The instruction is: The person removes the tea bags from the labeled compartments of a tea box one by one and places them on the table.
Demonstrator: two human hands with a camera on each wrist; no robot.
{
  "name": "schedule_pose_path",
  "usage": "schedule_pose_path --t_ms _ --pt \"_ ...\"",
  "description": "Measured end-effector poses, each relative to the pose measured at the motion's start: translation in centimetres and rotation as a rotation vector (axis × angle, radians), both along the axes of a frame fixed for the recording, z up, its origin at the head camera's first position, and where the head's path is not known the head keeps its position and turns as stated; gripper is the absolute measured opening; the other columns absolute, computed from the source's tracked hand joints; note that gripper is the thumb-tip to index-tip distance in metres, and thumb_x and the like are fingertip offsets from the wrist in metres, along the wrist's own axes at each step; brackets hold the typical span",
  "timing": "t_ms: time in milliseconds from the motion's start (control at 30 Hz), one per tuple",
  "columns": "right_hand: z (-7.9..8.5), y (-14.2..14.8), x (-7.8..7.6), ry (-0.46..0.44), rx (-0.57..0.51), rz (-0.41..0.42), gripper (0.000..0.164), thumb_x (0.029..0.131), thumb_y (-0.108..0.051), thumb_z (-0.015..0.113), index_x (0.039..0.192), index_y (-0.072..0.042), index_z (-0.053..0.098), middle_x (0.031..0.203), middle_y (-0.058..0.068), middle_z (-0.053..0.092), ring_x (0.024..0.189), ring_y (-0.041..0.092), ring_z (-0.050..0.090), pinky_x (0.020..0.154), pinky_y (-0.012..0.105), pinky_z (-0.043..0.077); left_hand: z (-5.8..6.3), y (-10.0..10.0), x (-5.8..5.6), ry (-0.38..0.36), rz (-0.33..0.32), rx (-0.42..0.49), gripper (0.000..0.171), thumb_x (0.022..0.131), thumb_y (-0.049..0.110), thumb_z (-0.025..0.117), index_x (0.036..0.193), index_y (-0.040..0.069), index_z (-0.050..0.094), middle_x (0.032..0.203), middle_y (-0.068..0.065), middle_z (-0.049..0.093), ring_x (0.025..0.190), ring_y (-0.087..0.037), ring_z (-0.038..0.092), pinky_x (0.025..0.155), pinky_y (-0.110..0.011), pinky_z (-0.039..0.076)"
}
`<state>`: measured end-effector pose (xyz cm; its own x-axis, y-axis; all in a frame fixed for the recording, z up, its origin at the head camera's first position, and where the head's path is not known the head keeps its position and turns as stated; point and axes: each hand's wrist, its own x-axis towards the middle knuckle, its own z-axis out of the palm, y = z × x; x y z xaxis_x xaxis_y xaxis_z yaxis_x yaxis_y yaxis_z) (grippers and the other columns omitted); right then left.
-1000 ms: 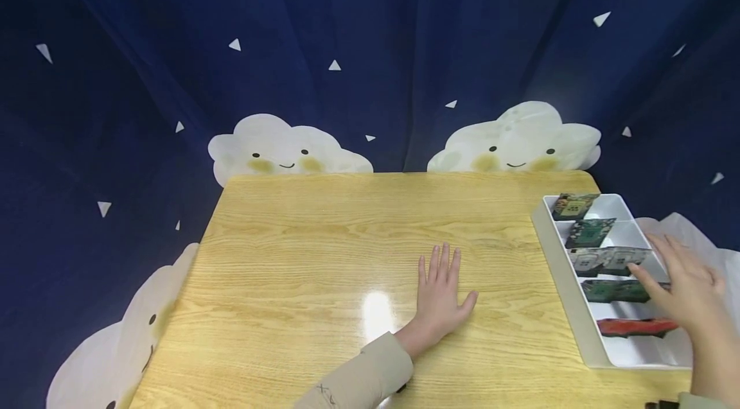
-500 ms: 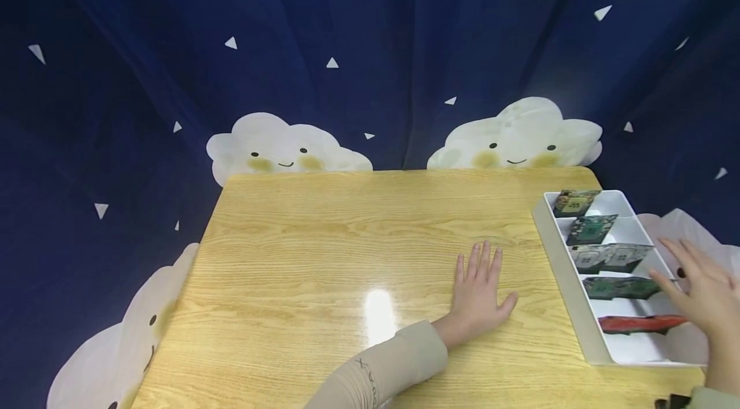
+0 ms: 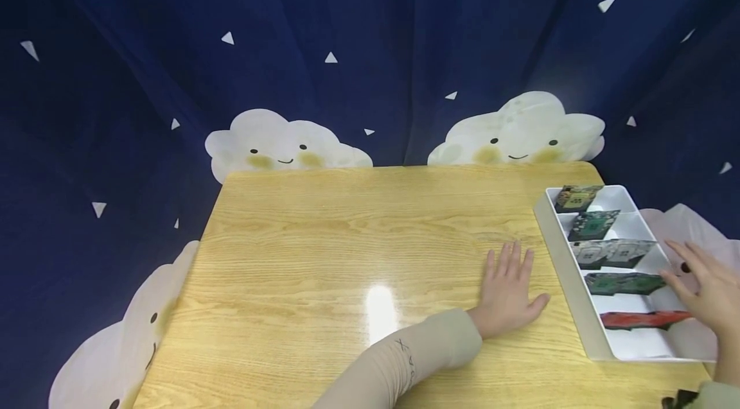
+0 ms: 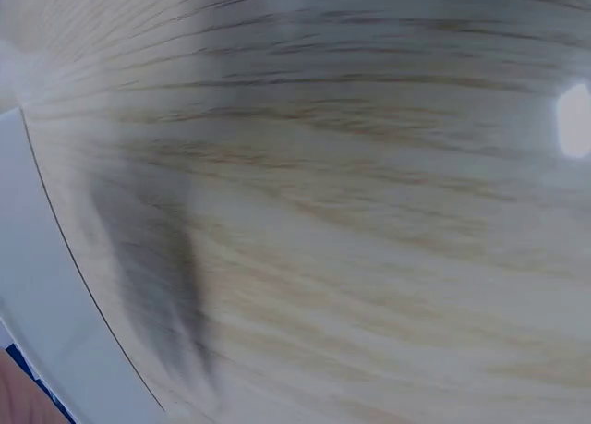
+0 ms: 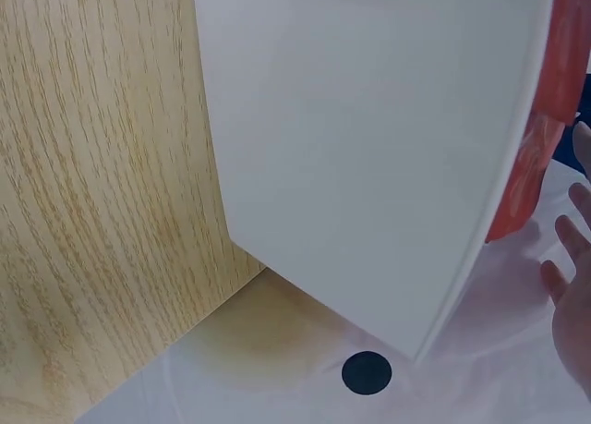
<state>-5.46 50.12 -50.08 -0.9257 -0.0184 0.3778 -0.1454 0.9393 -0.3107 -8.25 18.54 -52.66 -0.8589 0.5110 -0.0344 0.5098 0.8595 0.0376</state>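
At the table's right side stands a white divided box (image 3: 575, 293), with shiny flat packets standing in its compartments. From back to front they are a yellow-brown packet (image 3: 577, 200), a green one (image 3: 593, 225), grey-white ones (image 3: 614, 253), dark green ones (image 3: 624, 283) and red ones (image 3: 644, 320). My left hand (image 3: 509, 300) is palm down over the table, left of the box, fingers straight and holding nothing. By the box's right side is my right hand (image 3: 708, 290), fingers spread, nothing in them. The right wrist view shows the red packets (image 5: 528, 179) beyond the box wall, near my fingers (image 5: 574, 239).
The wooden table (image 3: 324, 255) stretches to the left. Behind it hangs a dark blue curtain (image 3: 289, 24) with white triangles and smiling clouds (image 3: 523, 130). A light cloud-print cloth (image 5: 305, 350) hangs past the table's right edge.
My left hand has slid rightward over the table, closer to the box. My right hand has drawn a little to the right, off the packets. The head view has tilted slightly down.
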Motion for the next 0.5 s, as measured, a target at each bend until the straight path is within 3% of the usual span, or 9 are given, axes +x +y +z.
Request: schedule_pose_path --t_ms 200,400,500 --pt "-0.4 0.5 0.0 -0.015 0.014 -0.013 0.051 0.096 -0.033 0.044 0.141 -0.013 0.032 0.132 0.035 0.033 0.124 0.050 0.028 0.105 0.054 0.014 0.7 1.5 -0.1 -0.044 0.018 -0.036 0.077 0.088 0.066 0.013 0.147 0.022 -0.005 0.153 -0.001 -0.006 0.139 -0.019 -0.010 0.110 -0.041 -0.003" --pt "-0.7 0.5 -0.2 0.023 -0.014 0.026 0.046 0.096 -0.026 0.044 0.138 -0.008 0.037 0.127 0.035 0.038 0.120 0.051 0.032 0.108 0.047 0.014 0.9 3.1 -0.1 -0.065 0.052 -0.066 0.077 0.087 0.068 0.014 0.147 0.023 -0.003 0.153 -0.002 -0.004 0.140 -0.019 -0.005 0.110 -0.042 -0.001" --pt "-1.0 0.6 -0.3 0.059 -0.036 0.050 0.043 0.096 -0.022 0.046 0.135 -0.004 0.041 0.124 0.034 0.041 0.127 0.032 0.035 0.110 0.028 0.012 0.9 3.7 0.1 -0.085 0.057 -0.072 0.077 0.086 0.069 0.013 0.147 0.025 -0.002 0.153 -0.001 -0.001 0.140 -0.018 -0.004 0.109 -0.042 -0.001"
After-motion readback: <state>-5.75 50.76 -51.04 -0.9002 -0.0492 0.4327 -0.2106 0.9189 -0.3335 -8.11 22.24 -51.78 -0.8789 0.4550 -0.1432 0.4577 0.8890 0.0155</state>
